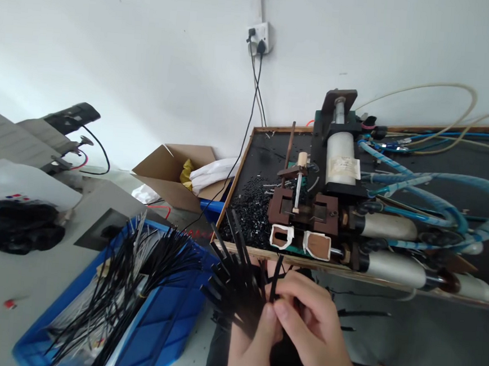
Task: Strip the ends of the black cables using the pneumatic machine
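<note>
My left hand is closed around a fanned-out bundle of black cables, their flat-looking ends pointing up and away from me. Close beside it, my right hand has its thumb and fingers pinched on a single black cable, which stands nearly upright. The left thumb meets that same cable near its lower end. Both hands are just in front of the workbench edge, below a pneumatic machine with two white-rimmed openings. The lower ends of the bundle are hidden by my hands.
At left, a blue bin holds many black and grey cables. Small black cut pieces cover part of the wood-edged bench. Air cylinders and blue hoses run right. A cardboard box stands behind the bin.
</note>
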Tool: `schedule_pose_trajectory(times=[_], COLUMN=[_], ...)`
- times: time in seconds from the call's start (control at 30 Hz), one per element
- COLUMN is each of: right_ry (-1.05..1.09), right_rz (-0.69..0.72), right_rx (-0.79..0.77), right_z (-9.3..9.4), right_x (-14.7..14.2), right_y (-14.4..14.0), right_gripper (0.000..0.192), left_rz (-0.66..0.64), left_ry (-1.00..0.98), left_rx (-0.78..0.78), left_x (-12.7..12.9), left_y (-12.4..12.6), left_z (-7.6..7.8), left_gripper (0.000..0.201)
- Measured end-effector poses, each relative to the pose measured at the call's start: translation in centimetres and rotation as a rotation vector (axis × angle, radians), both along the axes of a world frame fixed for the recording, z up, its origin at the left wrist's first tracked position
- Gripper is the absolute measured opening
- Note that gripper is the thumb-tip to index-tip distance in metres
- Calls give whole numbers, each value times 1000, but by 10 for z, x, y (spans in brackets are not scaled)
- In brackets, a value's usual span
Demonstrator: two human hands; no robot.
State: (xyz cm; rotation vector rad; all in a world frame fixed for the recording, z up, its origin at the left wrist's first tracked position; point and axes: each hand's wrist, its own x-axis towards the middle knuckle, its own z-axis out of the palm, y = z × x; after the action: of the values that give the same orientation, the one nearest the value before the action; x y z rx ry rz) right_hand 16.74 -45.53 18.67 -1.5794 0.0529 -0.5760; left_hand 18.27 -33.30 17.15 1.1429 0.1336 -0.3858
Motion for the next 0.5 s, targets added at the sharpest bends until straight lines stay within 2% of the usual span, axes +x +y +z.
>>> schedule_pose_trajectory(times=[0.07, 0.13, 0.2, 0.27, 0.33, 0.4, 0.5], right_ry=[1, 12, 21, 70, 181, 281, 325], right_rz=[-6, -5, 30, 89, 189, 283, 317], right_rx=[46, 176, 325, 409, 392, 313, 233], right_z=[0, -4, -8, -10, -7, -3, 2], right_x=[1, 2, 2, 2, 3, 5, 10], right_y=[1, 3, 5, 5, 5, 3, 1], right_gripper=[18, 22, 26, 31, 34, 35, 38], left_rz=[32, 55, 97, 128, 111, 93, 103], left_ry=[0, -42, -126, -177, -131, -26, 95], left_rx=[19, -12, -67, -121, -135, -93, -17], left_x=[0, 4, 12, 20, 25, 25, 20], left_y=[-5, -10, -14, -17, -18, -16, -12], left_z=[2, 4, 7, 9, 10, 8, 4], left_gripper=[37, 30, 35, 42, 41, 36, 44])
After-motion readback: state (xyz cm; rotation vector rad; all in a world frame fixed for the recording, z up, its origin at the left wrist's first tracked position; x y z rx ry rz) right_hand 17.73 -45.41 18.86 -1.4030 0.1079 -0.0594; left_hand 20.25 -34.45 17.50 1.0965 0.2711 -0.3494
